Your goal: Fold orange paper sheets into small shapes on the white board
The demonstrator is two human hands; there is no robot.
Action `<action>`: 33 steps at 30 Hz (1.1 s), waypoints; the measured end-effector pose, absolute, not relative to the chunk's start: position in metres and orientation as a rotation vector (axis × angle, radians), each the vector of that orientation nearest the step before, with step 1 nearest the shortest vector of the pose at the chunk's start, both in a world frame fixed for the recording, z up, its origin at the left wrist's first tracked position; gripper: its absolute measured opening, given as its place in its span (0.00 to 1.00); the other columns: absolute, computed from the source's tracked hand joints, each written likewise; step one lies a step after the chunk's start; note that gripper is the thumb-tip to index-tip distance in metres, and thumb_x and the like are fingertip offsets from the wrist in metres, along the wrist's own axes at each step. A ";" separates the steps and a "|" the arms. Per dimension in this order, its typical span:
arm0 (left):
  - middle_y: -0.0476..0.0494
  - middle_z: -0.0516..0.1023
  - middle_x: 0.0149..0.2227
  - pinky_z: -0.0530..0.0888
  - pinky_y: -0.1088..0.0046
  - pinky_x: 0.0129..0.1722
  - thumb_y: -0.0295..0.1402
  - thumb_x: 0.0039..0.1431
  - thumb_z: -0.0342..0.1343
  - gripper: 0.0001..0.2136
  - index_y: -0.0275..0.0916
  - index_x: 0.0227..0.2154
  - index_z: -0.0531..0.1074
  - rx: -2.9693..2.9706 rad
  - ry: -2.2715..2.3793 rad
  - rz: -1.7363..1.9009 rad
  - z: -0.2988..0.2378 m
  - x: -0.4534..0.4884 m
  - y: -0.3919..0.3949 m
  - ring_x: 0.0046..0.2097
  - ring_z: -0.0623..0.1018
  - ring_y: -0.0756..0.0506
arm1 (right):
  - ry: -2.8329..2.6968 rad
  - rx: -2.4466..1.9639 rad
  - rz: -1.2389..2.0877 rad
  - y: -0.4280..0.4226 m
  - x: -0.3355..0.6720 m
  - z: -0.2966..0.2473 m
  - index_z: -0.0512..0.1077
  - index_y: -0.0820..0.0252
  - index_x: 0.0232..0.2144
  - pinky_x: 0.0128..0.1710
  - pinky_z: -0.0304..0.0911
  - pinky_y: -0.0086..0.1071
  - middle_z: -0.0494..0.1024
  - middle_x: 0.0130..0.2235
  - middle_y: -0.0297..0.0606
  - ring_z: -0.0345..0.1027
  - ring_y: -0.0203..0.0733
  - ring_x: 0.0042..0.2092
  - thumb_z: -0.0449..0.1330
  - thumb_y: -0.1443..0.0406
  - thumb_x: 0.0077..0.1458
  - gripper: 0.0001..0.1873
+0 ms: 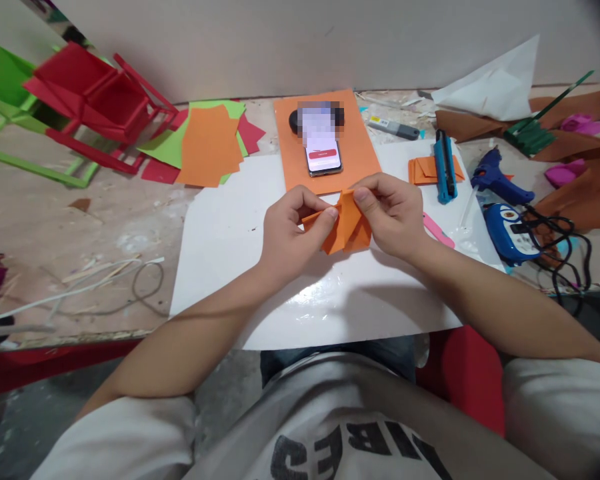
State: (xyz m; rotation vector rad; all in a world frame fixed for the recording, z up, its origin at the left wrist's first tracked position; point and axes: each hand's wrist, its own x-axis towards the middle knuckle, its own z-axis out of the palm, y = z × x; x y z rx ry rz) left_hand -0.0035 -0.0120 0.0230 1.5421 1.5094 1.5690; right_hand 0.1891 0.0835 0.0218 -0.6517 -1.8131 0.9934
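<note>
Between my two hands is a folded piece of orange paper, creased into several standing flaps. My left hand pinches its left flap between thumb and fingers. With thumb and forefinger, my right hand grips the top right edge. The paper is held just above a white board, and its far side is partly hidden by my fingers. Beyond my hands, a phone with a lit screen lies on a larger orange sheet. A pink tool shows beside my right wrist.
Orange, green and red sheets lie at the left, near red and green paper chairs. On the right are a blue-handled cutter, folded orange pieces, a blue glue gun, a blue corded device and a grey cutter.
</note>
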 end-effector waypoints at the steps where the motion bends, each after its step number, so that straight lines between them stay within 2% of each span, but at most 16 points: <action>1: 0.47 0.88 0.34 0.82 0.68 0.35 0.53 0.72 0.75 0.21 0.45 0.35 0.76 1.525 1.488 1.569 0.024 -0.003 -0.012 0.35 0.86 0.45 | -1.813 -0.635 0.979 0.084 0.189 0.020 0.82 0.52 0.39 0.43 0.74 0.41 0.82 0.37 0.37 0.75 0.45 0.39 0.65 0.30 0.77 0.34; 10: 0.49 0.87 0.32 0.83 0.68 0.37 0.45 0.68 0.78 0.17 0.44 0.33 0.78 1.480 1.405 1.609 0.027 0.001 -0.012 0.34 0.85 0.46 | -1.792 -0.542 0.873 0.087 0.185 0.007 0.78 0.51 0.40 0.40 0.73 0.39 0.79 0.36 0.34 0.74 0.42 0.37 0.62 0.39 0.85 0.27; 20: 0.46 0.90 0.33 0.84 0.67 0.37 0.51 0.65 0.80 0.19 0.43 0.31 0.82 1.436 1.433 1.583 0.024 0.005 -0.013 0.35 0.87 0.45 | -1.734 -0.527 0.832 0.083 0.179 -0.005 0.76 0.52 0.41 0.37 0.68 0.36 0.76 0.34 0.31 0.70 0.39 0.34 0.63 0.40 0.85 0.26; 24: 0.45 0.91 0.34 0.86 0.66 0.39 0.52 0.66 0.80 0.20 0.43 0.31 0.83 1.447 1.436 1.574 0.024 0.003 -0.013 0.36 0.87 0.44 | -1.771 -0.517 0.851 0.086 0.181 -0.003 0.79 0.52 0.42 0.40 0.74 0.37 0.80 0.37 0.34 0.75 0.41 0.37 0.62 0.40 0.85 0.26; 29: 0.46 0.90 0.34 0.85 0.66 0.39 0.45 0.69 0.77 0.15 0.43 0.32 0.83 1.532 1.477 1.594 0.028 0.000 -0.014 0.36 0.87 0.45 | -1.903 -0.444 0.876 0.103 0.192 0.010 0.84 0.49 0.52 0.48 0.82 0.42 0.85 0.45 0.38 0.82 0.46 0.46 0.65 0.39 0.82 0.24; 31: 0.46 0.89 0.34 0.85 0.67 0.40 0.44 0.70 0.75 0.13 0.43 0.33 0.82 1.605 1.492 1.577 0.030 -0.002 -0.014 0.36 0.87 0.45 | -1.995 -0.334 0.813 0.110 0.199 0.018 0.84 0.48 0.56 0.47 0.82 0.43 0.86 0.47 0.39 0.83 0.47 0.47 0.65 0.43 0.83 0.19; 33: 0.47 0.89 0.34 0.84 0.67 0.40 0.43 0.71 0.74 0.13 0.43 0.33 0.81 1.711 1.509 1.530 0.032 -0.006 -0.014 0.37 0.86 0.45 | -2.120 -0.165 0.702 0.115 0.206 0.027 0.84 0.47 0.58 0.46 0.82 0.43 0.87 0.51 0.40 0.83 0.48 0.49 0.62 0.53 0.85 0.14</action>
